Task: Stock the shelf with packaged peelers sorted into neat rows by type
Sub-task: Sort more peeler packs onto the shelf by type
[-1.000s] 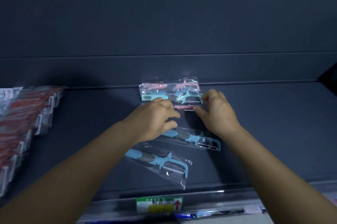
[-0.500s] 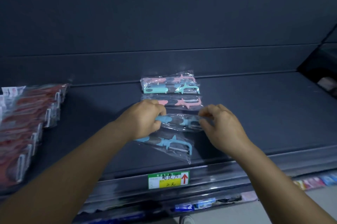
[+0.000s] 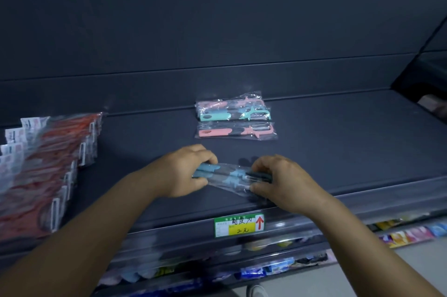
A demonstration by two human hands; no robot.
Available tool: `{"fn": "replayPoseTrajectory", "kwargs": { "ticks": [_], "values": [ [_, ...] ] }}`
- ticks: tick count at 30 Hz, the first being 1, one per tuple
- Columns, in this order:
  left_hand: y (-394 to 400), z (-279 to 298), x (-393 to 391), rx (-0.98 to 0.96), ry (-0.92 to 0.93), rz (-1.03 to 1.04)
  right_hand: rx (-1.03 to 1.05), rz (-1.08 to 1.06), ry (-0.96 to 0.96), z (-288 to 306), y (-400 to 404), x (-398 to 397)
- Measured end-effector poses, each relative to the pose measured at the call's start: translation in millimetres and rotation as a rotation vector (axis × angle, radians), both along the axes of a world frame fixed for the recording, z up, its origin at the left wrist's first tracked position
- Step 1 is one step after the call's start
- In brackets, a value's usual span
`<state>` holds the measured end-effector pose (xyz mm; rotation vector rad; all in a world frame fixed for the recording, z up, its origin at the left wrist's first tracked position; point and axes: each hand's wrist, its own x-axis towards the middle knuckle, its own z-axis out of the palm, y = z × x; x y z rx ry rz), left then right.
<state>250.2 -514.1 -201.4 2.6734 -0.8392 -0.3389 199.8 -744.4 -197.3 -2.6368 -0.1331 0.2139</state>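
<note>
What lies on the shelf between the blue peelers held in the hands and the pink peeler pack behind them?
Nothing: the head view shows only bare dark shelf between the blue peelers and the pink peeler pack.

Both hands pulled back from rear stack toward shelf front. Left hand (image 3: 183,171) and right hand (image 3: 283,182) now grip two blue peeler packs (image 3: 232,174) gathered together; earlier these lay separate, skewed.

A single head-worn wide-angle view looks forward and down from close range onto the dark shelf (image 3: 314,151), which fills the middle of the frame; both forearms enter from the lower corners, and the back panel fills the upper half.
</note>
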Motion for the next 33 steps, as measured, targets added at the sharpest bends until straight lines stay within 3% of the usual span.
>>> {"fn": "replayPoseTrajectory", "kwargs": {
  "ticks": [8,22,25,29,33],
  "values": [
    [-12,-7,4,0.132,-0.091,0.03,0.026,-0.069,0.026,0,-7,8],
    [-63,-20,27,-0.015,-0.356,0.211,0.079,-0.248,-0.055,1,-48,66],
    [-58,-20,24,-0.042,-0.333,0.166,0.12,-0.199,-0.026,1,-53,67],
    [-49,-15,26,-0.082,-0.161,0.114,0.055,-0.111,0.03,-6,-53,67],
    [-53,-10,42,-0.23,-0.165,0.197,0.104,-0.163,-0.008,-2,-57,81]
  ]
}}
